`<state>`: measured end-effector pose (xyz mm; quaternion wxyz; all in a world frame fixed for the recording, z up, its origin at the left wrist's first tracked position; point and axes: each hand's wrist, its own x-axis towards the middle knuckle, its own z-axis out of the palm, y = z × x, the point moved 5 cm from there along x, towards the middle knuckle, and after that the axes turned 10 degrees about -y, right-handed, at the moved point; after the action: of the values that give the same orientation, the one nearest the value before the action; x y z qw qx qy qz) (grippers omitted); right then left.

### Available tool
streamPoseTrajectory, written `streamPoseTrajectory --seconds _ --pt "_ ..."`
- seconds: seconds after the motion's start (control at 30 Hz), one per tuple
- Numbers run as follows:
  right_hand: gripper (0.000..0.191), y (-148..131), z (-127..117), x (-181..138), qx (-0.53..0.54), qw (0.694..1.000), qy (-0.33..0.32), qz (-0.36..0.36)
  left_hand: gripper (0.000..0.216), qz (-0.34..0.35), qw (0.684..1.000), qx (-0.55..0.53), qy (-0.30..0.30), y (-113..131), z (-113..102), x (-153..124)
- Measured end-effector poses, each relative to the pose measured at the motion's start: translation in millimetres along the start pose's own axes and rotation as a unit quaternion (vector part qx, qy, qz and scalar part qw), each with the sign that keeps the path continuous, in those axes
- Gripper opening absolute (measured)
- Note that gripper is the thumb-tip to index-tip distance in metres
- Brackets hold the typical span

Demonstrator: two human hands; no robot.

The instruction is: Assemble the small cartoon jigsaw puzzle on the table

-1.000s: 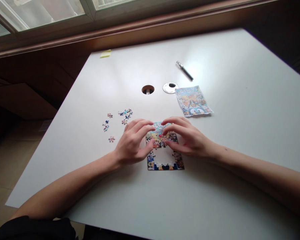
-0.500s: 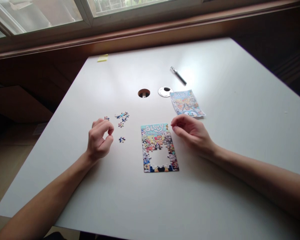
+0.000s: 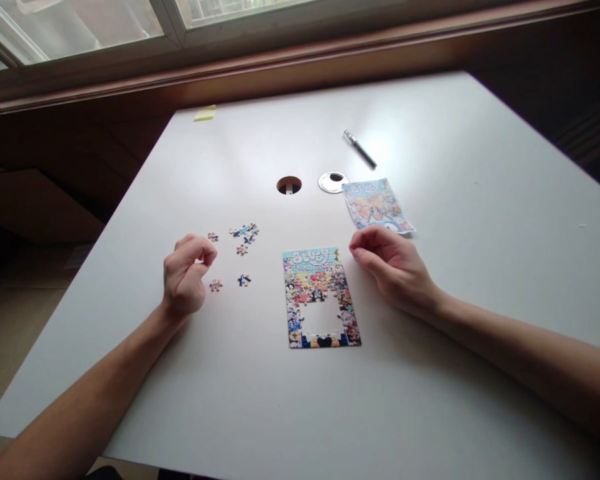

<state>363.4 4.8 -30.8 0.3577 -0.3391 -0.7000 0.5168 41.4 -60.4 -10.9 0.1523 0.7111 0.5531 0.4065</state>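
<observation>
Left of the puzzle, my left hand point(image 3: 186, 273) is curled closed beside loose jigsaw pieces, with nothing showing in its fingers. One loose piece point(image 3: 216, 285) lies just right of its wrist, and another piece point(image 3: 213, 237) is above its knuckles. A dark blue piece point(image 3: 244, 281) and a small cluster of pieces point(image 3: 245, 232) lie farther right. The partly assembled jigsaw puzzle point(image 3: 313, 275) has a gap in its lower middle. On its right, my right hand point(image 3: 393, 270) rests with thumb and fingertips together; no piece is visible in them.
A printed picture sheet point(image 3: 377, 205) lies beyond my right hand. Behind it are a dark pen point(image 3: 360, 149) and a round metal cover point(image 3: 332, 182), beside a cable hole point(image 3: 289, 185). A yellow sticky note point(image 3: 205, 113) is at the table's far edge.
My left hand has moved left, uncovering a loose jigsaw piece beside it. My right hand keeps its closed shape, nearly still, and the puzzle looks unchanged.
</observation>
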Motion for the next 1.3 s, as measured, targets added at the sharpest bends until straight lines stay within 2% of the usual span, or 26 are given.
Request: streamPoseTrajectory --seconds 0.27,0.43,0.63,0.8,1.07,1.2,1.3 --pt "0.002 1 0 -1 0.004 1.000 -0.005 0.001 0.010 -0.006 1.000 -0.026 -0.010 2 2 1" --pt "0.002 3 -1 0 0.003 1.000 -0.003 0.003 0.006 -0.031 0.998 -0.042 0.029 -1 0 -1" --pt "0.002 4 -2 0 -0.011 1.000 -0.004 0.003 0.005 -0.039 0.997 -0.046 0.036 -4 0 0" --pt "0.005 5 -2 0 -0.019 1.000 -0.002 0.009 0.009 -0.039 0.992 -0.084 0.085 -5 -4 2" --pt "0.005 5 -5 -2 -0.023 0.999 0.009 0.026 0.006 -0.081 0.987 0.092 0.103 -20 -31 11" --pt "0.004 7 -4 -1 -0.026 0.999 0.006 0.024 0.014 -0.111 0.978 0.159 0.073 -37 -42 15" --pt "0.003 6 -4 -1 -0.029 0.999 0.005 0.021 0.019 -0.113 0.977 0.180 0.033 -43 -40 18"
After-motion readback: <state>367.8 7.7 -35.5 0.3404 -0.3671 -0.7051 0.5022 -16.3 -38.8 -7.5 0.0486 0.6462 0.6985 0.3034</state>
